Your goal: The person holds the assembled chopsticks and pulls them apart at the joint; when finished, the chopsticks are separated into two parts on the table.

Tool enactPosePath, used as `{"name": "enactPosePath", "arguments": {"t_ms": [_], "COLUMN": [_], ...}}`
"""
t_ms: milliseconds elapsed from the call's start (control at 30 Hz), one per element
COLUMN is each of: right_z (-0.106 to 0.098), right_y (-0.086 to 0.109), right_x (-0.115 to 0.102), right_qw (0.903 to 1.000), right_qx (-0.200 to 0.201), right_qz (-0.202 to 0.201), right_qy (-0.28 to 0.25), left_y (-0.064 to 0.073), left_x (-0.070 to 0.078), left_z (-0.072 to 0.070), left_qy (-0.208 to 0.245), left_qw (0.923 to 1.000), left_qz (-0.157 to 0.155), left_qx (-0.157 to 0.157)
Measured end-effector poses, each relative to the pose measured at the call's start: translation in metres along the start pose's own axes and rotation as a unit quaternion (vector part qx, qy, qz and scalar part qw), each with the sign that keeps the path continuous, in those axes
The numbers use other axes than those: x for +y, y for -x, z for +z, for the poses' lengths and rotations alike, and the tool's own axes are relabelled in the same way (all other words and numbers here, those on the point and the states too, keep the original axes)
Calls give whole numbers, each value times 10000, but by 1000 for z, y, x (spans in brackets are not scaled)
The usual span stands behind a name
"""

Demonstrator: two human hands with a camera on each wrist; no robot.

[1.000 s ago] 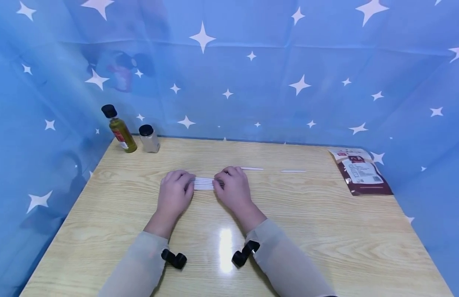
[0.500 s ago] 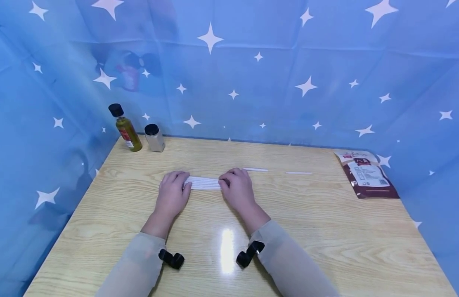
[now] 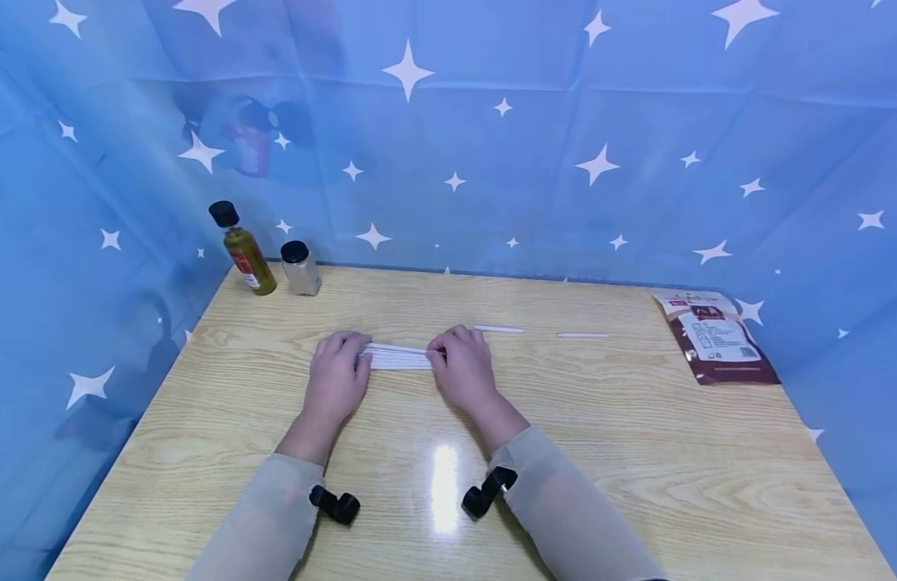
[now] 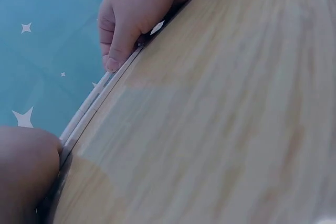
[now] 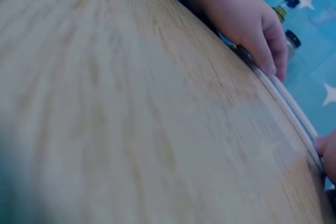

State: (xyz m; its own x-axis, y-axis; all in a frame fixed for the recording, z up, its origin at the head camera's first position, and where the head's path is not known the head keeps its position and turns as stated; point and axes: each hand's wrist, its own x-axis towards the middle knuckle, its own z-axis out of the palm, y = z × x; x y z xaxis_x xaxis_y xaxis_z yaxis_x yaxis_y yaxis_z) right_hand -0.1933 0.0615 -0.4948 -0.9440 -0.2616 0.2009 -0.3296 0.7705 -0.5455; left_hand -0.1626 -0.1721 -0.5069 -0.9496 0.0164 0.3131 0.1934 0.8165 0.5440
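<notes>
Several thin white sticks (image 3: 399, 361) lie side by side on the wooden table between my hands. My left hand (image 3: 338, 371) grips their left ends between thumb and fingers. At the right ends my right hand (image 3: 463, 367) pinches with thumb and fingertips. In the head view the far stick slants slightly against the others. Both wrist views show one stick raised a little above the rest, its ends at the two hands. The covered stick ends are hidden, so I cannot tell how many each hand pinches.
Two loose white sticks, one near (image 3: 499, 329) and one farther right (image 3: 582, 335), lie beyond my right hand. An oil bottle (image 3: 247, 258) and a black-capped jar (image 3: 302, 273) stand at the back left. A maroon-and-white packet (image 3: 717, 339) lies at the right edge, before a blue star curtain (image 3: 528, 218).
The hands have drawn slightly apart, the left one leftward, and more of the white sticks shows between them. The far stick now slants. The head view has shifted a little.
</notes>
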Motion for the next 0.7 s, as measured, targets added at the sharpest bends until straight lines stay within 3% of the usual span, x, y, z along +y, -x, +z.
{"name": "enactPosePath", "arguments": {"t_ms": [267, 467, 700], "right_z": [1, 0, -1], "right_y": [0, -1, 3], "right_x": [1, 4, 8], "right_qw": [9998, 9984, 9931], "right_qx": [75, 250, 727], "right_qz": [9, -241, -800], "right_qy": [-203, -453, -455], "left_y": [-1, -2, 0], "left_x": [1, 2, 3], "left_z": [-1, -2, -3], "left_qy": [84, 169, 273], "left_qw": [9975, 9963, 9934], "left_qz": [197, 250, 552], "left_qx": [675, 811, 964]}}
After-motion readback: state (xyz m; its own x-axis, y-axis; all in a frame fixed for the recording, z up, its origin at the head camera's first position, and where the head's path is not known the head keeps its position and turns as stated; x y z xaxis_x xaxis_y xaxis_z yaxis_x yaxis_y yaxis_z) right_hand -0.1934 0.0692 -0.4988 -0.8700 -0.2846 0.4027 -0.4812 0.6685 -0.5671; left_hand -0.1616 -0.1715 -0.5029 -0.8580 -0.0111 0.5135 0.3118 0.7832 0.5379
